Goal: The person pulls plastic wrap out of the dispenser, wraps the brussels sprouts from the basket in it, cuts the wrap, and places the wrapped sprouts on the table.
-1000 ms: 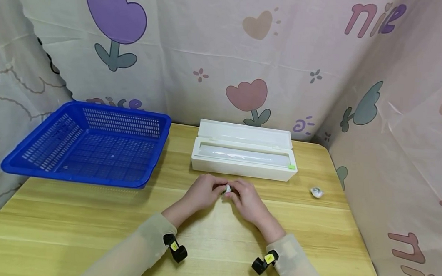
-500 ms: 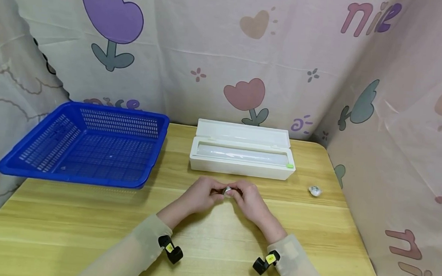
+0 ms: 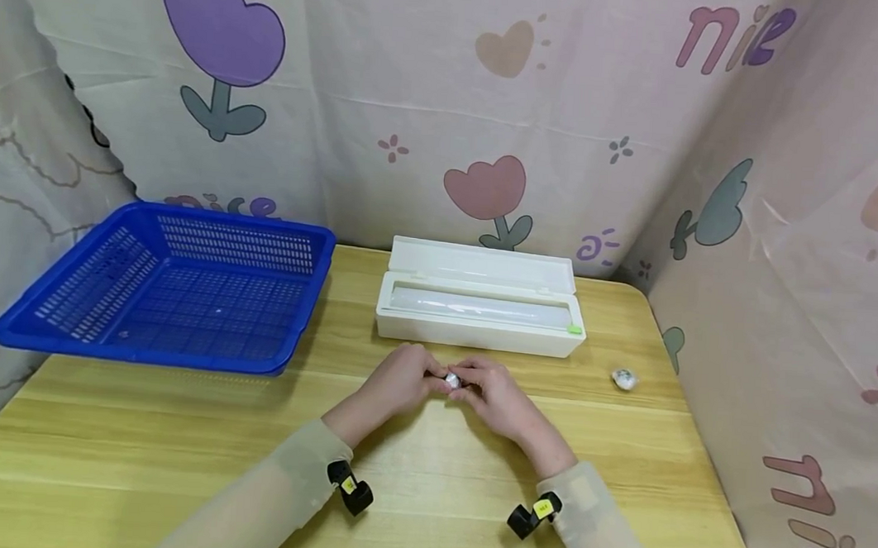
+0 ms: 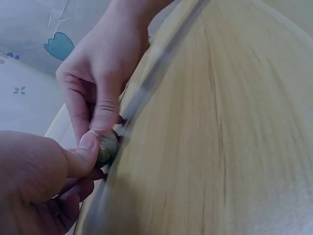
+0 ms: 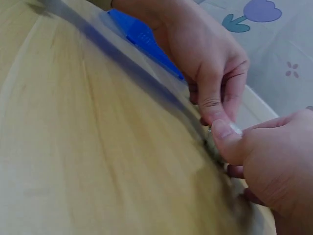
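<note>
Between both hands, over the middle of the table, is a small roundish lump (image 3: 452, 381), greenish-brown with shiny clear wrap about it. My left hand (image 3: 402, 381) pinches it from the left; in the left wrist view the thumb lies on its near side (image 4: 106, 149). From the right, my right hand (image 3: 498, 400) pinches it too, thumb and fingers meeting the left fingertips. The fingers hide much of the lump. Behind the hands stands a white cling film dispenser (image 3: 473, 334), lid up, a roll of film inside and a green slider (image 3: 574, 329) at its right end.
A second small wrapped lump (image 3: 624, 379) lies on the table (image 3: 428, 489) to the right. At the back left stands a blue perforated basket (image 3: 159, 359). A printed curtain (image 3: 391, 48) closes off the back and sides.
The fingers of both hands have shifted around the wrapped lump, and more of its shiny wrap shows between them. Dispenser, basket and second lump stay in place.
</note>
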The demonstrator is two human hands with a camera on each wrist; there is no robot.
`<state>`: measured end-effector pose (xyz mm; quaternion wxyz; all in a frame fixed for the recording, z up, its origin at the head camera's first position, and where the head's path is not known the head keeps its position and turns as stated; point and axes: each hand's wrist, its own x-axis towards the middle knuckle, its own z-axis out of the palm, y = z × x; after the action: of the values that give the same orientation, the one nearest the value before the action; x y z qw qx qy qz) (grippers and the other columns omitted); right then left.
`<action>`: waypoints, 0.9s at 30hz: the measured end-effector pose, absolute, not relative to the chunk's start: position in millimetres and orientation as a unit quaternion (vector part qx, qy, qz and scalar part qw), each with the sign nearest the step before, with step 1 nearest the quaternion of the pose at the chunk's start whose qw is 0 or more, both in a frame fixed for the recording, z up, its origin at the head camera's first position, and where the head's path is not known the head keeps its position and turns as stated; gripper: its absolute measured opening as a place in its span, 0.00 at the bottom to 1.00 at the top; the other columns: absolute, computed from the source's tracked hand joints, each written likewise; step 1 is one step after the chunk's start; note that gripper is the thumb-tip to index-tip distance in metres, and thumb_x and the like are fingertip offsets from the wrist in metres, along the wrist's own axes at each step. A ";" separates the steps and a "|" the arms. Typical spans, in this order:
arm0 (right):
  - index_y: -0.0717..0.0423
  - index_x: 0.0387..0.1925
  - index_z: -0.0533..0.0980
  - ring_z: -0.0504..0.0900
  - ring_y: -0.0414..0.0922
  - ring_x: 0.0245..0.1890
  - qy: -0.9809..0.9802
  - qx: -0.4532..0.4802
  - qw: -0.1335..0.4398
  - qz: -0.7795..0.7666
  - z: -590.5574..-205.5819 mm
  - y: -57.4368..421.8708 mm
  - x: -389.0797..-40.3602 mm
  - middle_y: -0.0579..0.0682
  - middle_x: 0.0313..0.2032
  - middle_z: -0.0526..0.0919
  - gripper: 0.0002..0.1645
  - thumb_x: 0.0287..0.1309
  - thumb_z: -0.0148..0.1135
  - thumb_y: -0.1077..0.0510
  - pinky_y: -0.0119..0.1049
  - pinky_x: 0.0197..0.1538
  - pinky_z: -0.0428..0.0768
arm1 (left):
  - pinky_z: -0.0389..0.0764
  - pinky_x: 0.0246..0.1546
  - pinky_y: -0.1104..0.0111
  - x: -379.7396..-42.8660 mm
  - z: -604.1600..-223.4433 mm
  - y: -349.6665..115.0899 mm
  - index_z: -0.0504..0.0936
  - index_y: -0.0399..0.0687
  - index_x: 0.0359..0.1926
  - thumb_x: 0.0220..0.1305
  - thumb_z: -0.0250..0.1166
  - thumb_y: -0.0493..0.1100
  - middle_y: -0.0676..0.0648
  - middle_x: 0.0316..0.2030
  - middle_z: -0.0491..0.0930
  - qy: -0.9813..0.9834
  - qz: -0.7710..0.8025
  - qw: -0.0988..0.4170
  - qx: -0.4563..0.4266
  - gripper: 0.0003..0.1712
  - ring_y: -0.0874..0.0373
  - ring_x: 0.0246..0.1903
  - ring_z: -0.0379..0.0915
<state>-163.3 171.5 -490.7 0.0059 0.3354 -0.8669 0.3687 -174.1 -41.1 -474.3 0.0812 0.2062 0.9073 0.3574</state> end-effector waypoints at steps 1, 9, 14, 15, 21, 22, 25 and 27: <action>0.67 0.60 0.82 0.85 0.48 0.49 -0.865 0.337 0.004 0.372 -490.5 171.8 -163.3 0.54 0.51 0.85 0.24 0.65 0.73 0.63 0.41 0.55 0.84 | 0.84 0.39 0.65 -174.8 -474.4 -40.8 0.93 0.47 0.45 0.63 0.79 0.46 0.48 0.43 0.91 0.906 0.362 0.084 0.203 0.12 0.61 0.32 0.81; 0.67 0.53 0.86 0.85 0.44 0.42 -0.854 0.330 0.034 0.401 -498.5 169.5 -165.8 0.51 0.42 0.86 0.19 0.60 0.75 0.66 0.37 0.46 0.85 | 0.84 0.43 0.64 -178.9 -479.1 -40.7 0.95 0.48 0.40 0.60 0.81 0.45 0.51 0.38 0.91 0.902 0.375 0.068 0.201 0.09 0.60 0.40 0.84; 0.66 0.50 0.87 0.83 0.42 0.39 -0.848 0.311 0.031 0.427 -503.2 168.1 -165.5 0.48 0.39 0.86 0.17 0.59 0.76 0.68 0.35 0.43 0.85 | 0.83 0.42 0.64 -178.3 -480.1 -41.2 0.95 0.48 0.38 0.58 0.82 0.43 0.52 0.36 0.91 0.902 0.382 0.069 0.191 0.08 0.60 0.38 0.83; 0.65 0.50 0.87 0.83 0.42 0.38 -0.849 0.308 0.030 0.428 -503.8 168.0 -165.5 0.47 0.39 0.85 0.17 0.58 0.76 0.68 0.35 0.42 0.84 | 0.83 0.42 0.63 -178.1 -480.3 -41.7 0.95 0.48 0.38 0.58 0.81 0.43 0.52 0.36 0.91 0.900 0.385 0.070 0.190 0.08 0.60 0.38 0.83; 0.60 0.55 0.86 0.79 0.40 0.37 -0.859 0.295 0.010 0.417 -502.4 170.0 -163.7 0.43 0.41 0.84 0.20 0.61 0.77 0.62 0.35 0.40 0.82 | 0.84 0.45 0.63 -175.9 -481.2 -45.6 0.94 0.47 0.44 0.62 0.79 0.43 0.51 0.40 0.91 0.882 0.414 0.079 0.209 0.10 0.60 0.41 0.85; 0.60 0.56 0.86 0.79 0.40 0.38 -0.860 0.294 0.003 0.418 -501.7 170.9 -163.2 0.42 0.42 0.84 0.21 0.61 0.76 0.61 0.35 0.40 0.82 | 0.85 0.45 0.64 -175.1 -480.9 -46.2 0.94 0.47 0.45 0.63 0.78 0.43 0.52 0.40 0.91 0.879 0.419 0.082 0.213 0.10 0.61 0.41 0.85; 0.57 0.58 0.85 0.79 0.40 0.39 -0.860 0.292 -0.017 0.418 -500.0 173.8 -162.7 0.41 0.44 0.83 0.23 0.61 0.77 0.60 0.36 0.41 0.83 | 0.85 0.44 0.64 -172.9 -479.5 -47.9 0.93 0.47 0.48 0.64 0.78 0.42 0.54 0.38 0.90 0.871 0.428 0.094 0.220 0.11 0.63 0.38 0.84; 0.57 0.59 0.84 0.80 0.40 0.39 -0.861 0.289 -0.028 0.418 -499.2 175.3 -162.4 0.40 0.46 0.83 0.25 0.61 0.78 0.59 0.36 0.41 0.83 | 0.85 0.43 0.65 -171.8 -478.6 -48.6 0.92 0.46 0.49 0.64 0.78 0.41 0.55 0.36 0.90 0.868 0.433 0.103 0.221 0.12 0.63 0.36 0.84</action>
<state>-162.4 175.3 -499.2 -0.0277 0.2890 -0.8610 0.4176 -171.8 -48.6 -478.6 0.1029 0.2212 0.8678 0.4328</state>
